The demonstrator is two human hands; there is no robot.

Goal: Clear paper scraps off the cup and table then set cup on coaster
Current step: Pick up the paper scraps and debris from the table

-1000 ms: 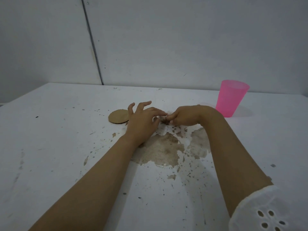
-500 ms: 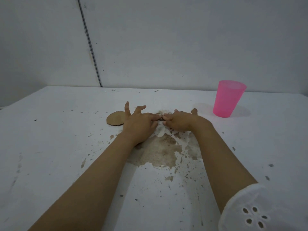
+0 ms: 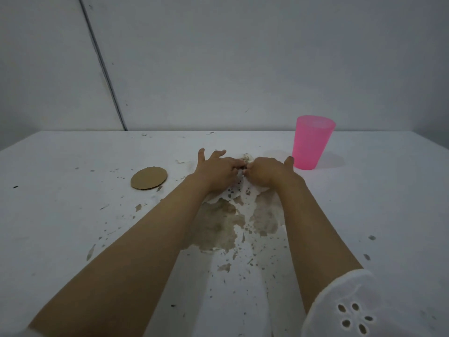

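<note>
A pink plastic cup (image 3: 311,142) stands upright on the white table (image 3: 73,215), at the back right. A round brown cardboard coaster (image 3: 149,178) lies flat at the left, bare. My left hand (image 3: 216,170) and my right hand (image 3: 266,172) meet fingertip to fingertip between them, pinching at small pale paper scraps (image 3: 247,157) on the table. Two fingers of my left hand are raised. My right hand is curled, its outer finger close to the cup's base without touching it.
A large brown patch of worn surface (image 3: 218,227) with many small flecks spreads under and in front of my forearms. Grey walls rise right behind the table's far edge. A white eyelet sleeve (image 3: 345,307) shows at the lower right.
Both hands have shifted right, away from the coaster and toward the cup. The coaster now shows in full. The cup has not moved.
</note>
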